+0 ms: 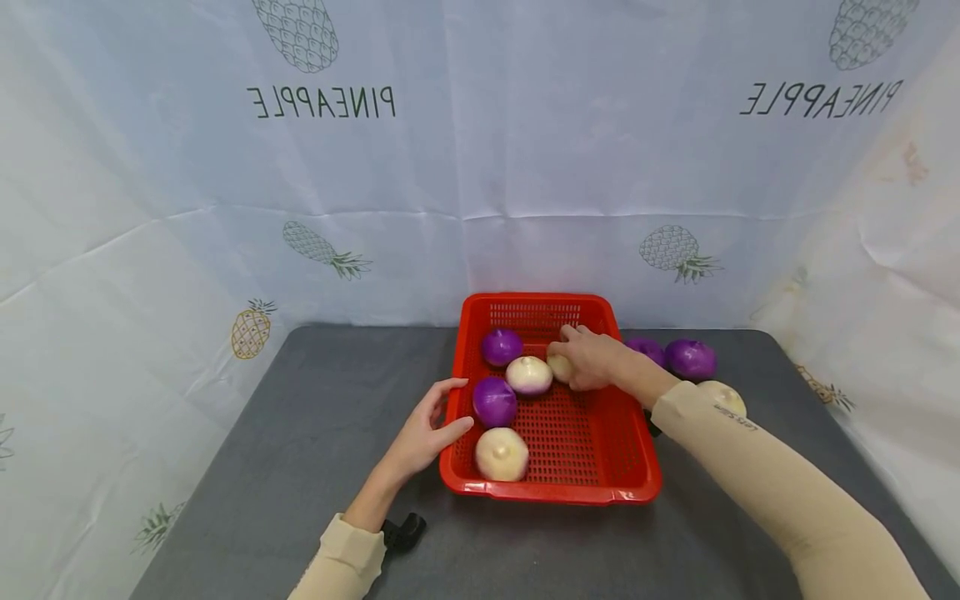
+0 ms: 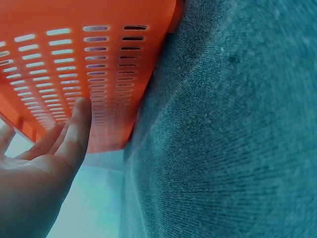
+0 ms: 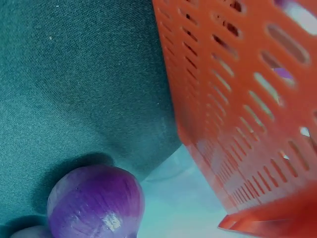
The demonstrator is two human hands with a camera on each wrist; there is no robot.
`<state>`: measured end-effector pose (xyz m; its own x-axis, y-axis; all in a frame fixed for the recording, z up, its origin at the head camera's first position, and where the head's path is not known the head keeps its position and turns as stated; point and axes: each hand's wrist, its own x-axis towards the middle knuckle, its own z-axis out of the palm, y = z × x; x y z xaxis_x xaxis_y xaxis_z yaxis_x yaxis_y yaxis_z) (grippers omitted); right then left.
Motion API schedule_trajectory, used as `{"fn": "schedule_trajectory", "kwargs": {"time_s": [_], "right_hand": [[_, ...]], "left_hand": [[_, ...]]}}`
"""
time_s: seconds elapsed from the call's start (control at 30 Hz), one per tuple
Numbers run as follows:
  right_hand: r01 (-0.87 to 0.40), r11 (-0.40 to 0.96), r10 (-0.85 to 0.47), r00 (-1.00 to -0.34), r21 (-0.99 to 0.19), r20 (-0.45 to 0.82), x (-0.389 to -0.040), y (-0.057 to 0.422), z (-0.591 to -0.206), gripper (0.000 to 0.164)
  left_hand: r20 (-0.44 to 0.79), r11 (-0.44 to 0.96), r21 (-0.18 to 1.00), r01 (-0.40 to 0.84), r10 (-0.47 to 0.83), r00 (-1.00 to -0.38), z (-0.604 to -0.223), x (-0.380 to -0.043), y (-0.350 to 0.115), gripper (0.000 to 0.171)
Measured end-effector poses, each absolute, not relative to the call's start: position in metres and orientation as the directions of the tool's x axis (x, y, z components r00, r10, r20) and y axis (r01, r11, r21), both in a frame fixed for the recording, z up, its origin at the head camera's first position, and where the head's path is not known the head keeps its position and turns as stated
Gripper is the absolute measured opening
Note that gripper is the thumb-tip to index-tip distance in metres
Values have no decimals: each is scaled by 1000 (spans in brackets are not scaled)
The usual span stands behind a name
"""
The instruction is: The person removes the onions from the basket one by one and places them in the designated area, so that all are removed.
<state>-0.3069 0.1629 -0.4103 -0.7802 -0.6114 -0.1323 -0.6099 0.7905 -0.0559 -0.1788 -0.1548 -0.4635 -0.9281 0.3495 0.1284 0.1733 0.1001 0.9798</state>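
Observation:
My right hand (image 1: 590, 358) reaches over the right rim of a red plastic basket (image 1: 558, 492) and holds a pale turnip (image 1: 559, 368) inside it. Left of that lies a white-and-purple turnip (image 1: 528, 376). Along the basket's left side are two purple turnips (image 1: 502, 347), one behind the other, and a white one (image 1: 502, 454) in the near corner. My left hand (image 1: 422, 435) is at the left rim, thumb and fingers spread. In the left wrist view its fingers (image 2: 79, 129) lie against or close to the slotted wall. The right wrist view does not show my right hand.
On the dark cloth table (image 1: 345, 400), right of the basket, lie two purple turnips (image 1: 690, 359) and a pale one (image 1: 723, 397) partly behind my right forearm. A white pineapple-print curtain (image 1: 525, 167) hangs behind and at both sides.

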Motion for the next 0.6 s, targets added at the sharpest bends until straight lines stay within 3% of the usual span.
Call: {"fn": "schedule_trajectory", "kwargs": {"time_s": [0.33,0.6], "right_hand": [[-595,799,-599,-777,-87,-191,-296,162,-403,51],[-621,782,-619,-764,-54,-181,-287,161,-405,43]], "left_hand": [[135,114,976,184,343,-930,-464,-179,-155,62],[133,121,976,183,341,-931,-464,-179,-154,64]]}}
